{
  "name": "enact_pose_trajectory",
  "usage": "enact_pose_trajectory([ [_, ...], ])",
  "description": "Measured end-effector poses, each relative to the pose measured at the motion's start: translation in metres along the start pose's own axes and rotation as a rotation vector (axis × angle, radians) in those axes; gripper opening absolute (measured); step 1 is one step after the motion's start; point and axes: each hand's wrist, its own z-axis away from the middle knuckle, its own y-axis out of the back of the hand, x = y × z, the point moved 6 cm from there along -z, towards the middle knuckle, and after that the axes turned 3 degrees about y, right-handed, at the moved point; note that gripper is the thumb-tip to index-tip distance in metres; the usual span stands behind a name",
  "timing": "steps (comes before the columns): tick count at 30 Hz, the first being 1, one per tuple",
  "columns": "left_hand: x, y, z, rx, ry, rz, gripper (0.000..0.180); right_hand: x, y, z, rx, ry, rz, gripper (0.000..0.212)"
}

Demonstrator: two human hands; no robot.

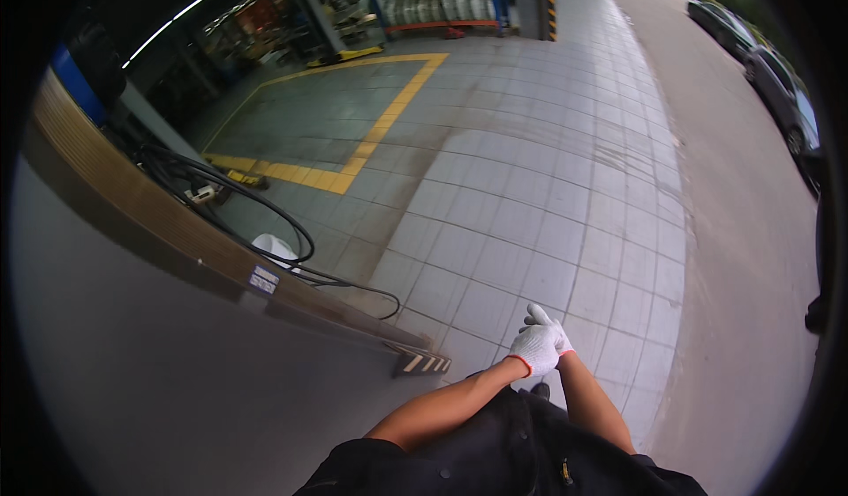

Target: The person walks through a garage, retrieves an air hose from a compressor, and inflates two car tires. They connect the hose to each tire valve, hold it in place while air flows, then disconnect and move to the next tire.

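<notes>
Both my hands wear white knitted gloves with orange-red cuffs and meet in front of my body, over the tiled floor. My left hand (pixel 533 349) comes across from the left, its back facing up. Its fingers close around the gloved right hand and are partly hidden there. My right hand (pixel 564 340) lies against it, mostly covered. White fingertips reach out beyond the two hands toward the upper left, apparently the right hand's, stretched out. No tool or loose part shows in either hand.
A grey wall or panel with a brown trim (pixel 159 204) runs close on my left. Black cables (pixel 305 249) and a white bucket (pixel 276 249) are beyond it. Yellow lines (pixel 380 134) mark a bay. Farther off stands a wheel rack (pixel 442 6); parked cars (pixel 782 94) line the road at right.
</notes>
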Motion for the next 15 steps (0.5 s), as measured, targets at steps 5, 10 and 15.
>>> enact_pose_trajectory([
  [5, -0.091, 0.179, -0.143, 0.390, 0.217, 0.062, 0.016, -0.152, -0.120, -0.214, -0.315, -0.103, 0.021, 0.094],
  [10, -0.190, 0.340, -0.247, 0.469, 0.050, 0.383, 0.016, -0.278, -0.203, -0.399, -0.244, 0.222, 0.371, 0.034],
  [15, -0.248, 0.556, -0.167, 1.194, 0.359, 0.273, 0.027, -0.336, -0.348, -0.472, -0.536, 0.089, 0.427, 0.029],
])
